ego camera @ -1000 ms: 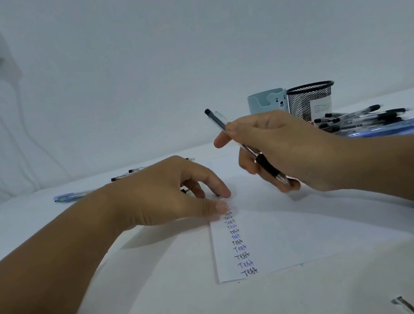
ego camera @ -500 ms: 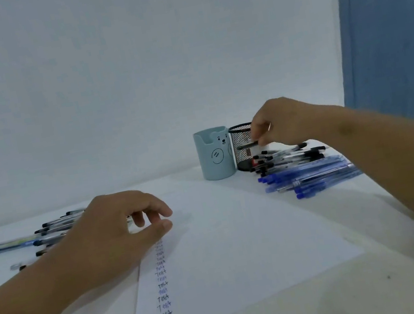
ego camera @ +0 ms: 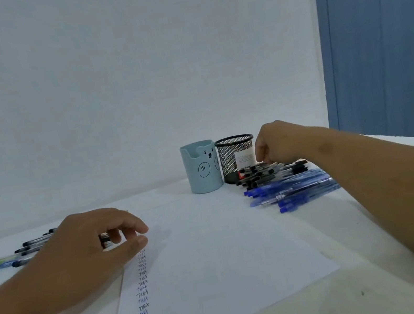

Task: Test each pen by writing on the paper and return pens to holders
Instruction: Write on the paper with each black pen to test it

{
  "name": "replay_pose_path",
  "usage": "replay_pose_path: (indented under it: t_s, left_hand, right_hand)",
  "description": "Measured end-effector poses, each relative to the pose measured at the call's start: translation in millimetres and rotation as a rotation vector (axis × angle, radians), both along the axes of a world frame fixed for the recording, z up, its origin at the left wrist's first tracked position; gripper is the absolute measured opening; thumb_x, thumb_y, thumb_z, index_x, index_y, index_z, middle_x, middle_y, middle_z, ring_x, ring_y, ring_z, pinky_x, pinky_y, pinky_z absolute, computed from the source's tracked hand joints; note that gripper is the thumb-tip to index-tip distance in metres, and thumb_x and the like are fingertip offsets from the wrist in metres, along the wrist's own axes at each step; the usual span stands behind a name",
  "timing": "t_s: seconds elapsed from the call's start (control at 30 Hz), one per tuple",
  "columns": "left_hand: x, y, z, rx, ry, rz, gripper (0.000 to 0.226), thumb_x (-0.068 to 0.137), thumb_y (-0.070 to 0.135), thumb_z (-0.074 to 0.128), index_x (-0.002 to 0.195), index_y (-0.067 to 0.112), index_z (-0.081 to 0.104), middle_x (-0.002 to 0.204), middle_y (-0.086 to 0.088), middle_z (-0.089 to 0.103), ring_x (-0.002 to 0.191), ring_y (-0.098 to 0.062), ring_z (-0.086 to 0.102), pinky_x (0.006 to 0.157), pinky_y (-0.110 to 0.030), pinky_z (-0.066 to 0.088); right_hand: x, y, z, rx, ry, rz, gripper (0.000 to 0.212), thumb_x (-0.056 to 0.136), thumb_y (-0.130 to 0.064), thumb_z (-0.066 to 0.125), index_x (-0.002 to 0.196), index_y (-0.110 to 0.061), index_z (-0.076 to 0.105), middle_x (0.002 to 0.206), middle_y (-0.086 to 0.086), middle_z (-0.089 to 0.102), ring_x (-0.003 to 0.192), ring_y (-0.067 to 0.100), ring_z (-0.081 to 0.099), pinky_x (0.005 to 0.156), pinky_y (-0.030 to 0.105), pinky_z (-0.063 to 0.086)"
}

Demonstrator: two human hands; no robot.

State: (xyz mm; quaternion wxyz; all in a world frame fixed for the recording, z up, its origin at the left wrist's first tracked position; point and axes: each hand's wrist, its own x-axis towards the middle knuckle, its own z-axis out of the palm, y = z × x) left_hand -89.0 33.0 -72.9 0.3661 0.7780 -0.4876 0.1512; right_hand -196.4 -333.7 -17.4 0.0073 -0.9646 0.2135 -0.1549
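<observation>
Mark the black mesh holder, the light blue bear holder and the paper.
black mesh pen holder (ego camera: 231,162), head view, front wall.
light blue bear-face pen holder (ego camera: 202,174), head view, front wall.
white paper sheet (ego camera: 217,252), head view, bare middle.

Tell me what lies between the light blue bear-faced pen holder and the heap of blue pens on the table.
In the head view, the black wire-mesh pen holder and the black-capped pens stand between the light blue bear-faced pen holder and the blue pens.

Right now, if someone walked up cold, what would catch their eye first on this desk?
Probably the column of handwritten "Test" words down the left edge of the white paper, with the left hand resting at its top. Next, the heap of black pens and blue pens at right, where the right hand reaches beside the black mesh holder and bear-face cup.
</observation>
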Motion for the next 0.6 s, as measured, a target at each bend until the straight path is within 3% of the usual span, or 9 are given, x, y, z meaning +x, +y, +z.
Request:
replay_pose_path:
  t_s: [0.1,0.2,0.27,0.33,0.43,0.5,0.6]
  left_hand:
    - [4,3,4,0.031,-0.007,0.014,0.022,0.081,0.017,0.080,0.078,0.038,0.076,0.080,0.022,0.069,0.076,0.001,0.061,0.060,-0.006,0.042]
    - [8,7,9,0.051,-0.010,0.022,0.033,0.082,0.019,0.080,0.085,0.051,0.072,0.081,0.020,0.070,0.084,-0.005,0.062,0.064,-0.009,0.043]
    - [9,8,10,0.059,-0.023,0.038,0.034,0.082,0.020,0.080,0.087,0.052,0.071,0.082,0.021,0.070,0.084,-0.002,0.062,0.065,-0.006,0.042]
    - [11,11,12,0.050,-0.007,0.065,0.027,0.083,0.020,0.079,0.086,0.047,0.073,0.083,0.022,0.070,0.079,0.000,0.063,0.062,-0.004,0.042]
    - [18,17,17,0.058,0.043,0.105,0.013,0.083,0.022,0.080,0.081,0.035,0.078,0.083,0.022,0.070,0.074,0.002,0.063,0.059,-0.003,0.041]
    - [26,25,22,0.081,0.038,0.132,0.012,0.084,0.022,0.079,0.082,0.033,0.078,0.083,0.022,0.070,0.073,0.003,0.061,0.058,-0.003,0.040]
    - [46,42,27,0.113,0.009,0.224,0.019,0.088,0.016,0.075,0.084,0.034,0.077,0.083,0.014,0.071,0.079,-0.002,0.061,0.058,-0.006,0.043]
  right_hand:
    - [1,6,3,-0.037,0.031,-0.015,0.030,0.087,0.003,0.059,0.089,-0.021,0.077,0.096,0.000,0.075,0.086,0.022,0.070,0.082,0.038,0.060]
    - [5,26,11,-0.106,0.024,-0.018,0.026,0.086,0.002,0.057,0.097,-0.008,0.077,0.103,0.013,0.074,0.091,0.036,0.070,0.073,0.032,0.059]
    - [9,51,15,-0.164,0.009,0.015,0.025,0.088,-0.003,0.056,0.093,-0.015,0.077,0.097,0.008,0.075,0.089,0.032,0.071,0.075,0.036,0.060]
    - [10,84,13,-0.187,-0.012,0.088,0.022,0.090,-0.010,0.055,0.082,-0.024,0.069,0.092,-0.005,0.067,0.087,0.025,0.066,0.070,0.031,0.053]
    - [9,134,-4,-0.106,-0.105,0.320,0.016,0.094,-0.023,0.059,0.097,-0.031,0.072,0.100,-0.014,0.068,0.095,0.013,0.062,0.075,0.029,0.050]
    - [11,159,-17,-0.018,-0.157,0.490,0.014,0.095,-0.029,0.062,0.102,-0.029,0.074,0.097,-0.016,0.071,0.091,0.005,0.061,0.082,0.029,0.053]
    - [18,189,-33,0.094,-0.194,0.670,0.015,0.095,-0.033,0.063,0.104,-0.028,0.074,0.092,-0.020,0.068,0.081,-0.004,0.058,0.079,0.024,0.052]
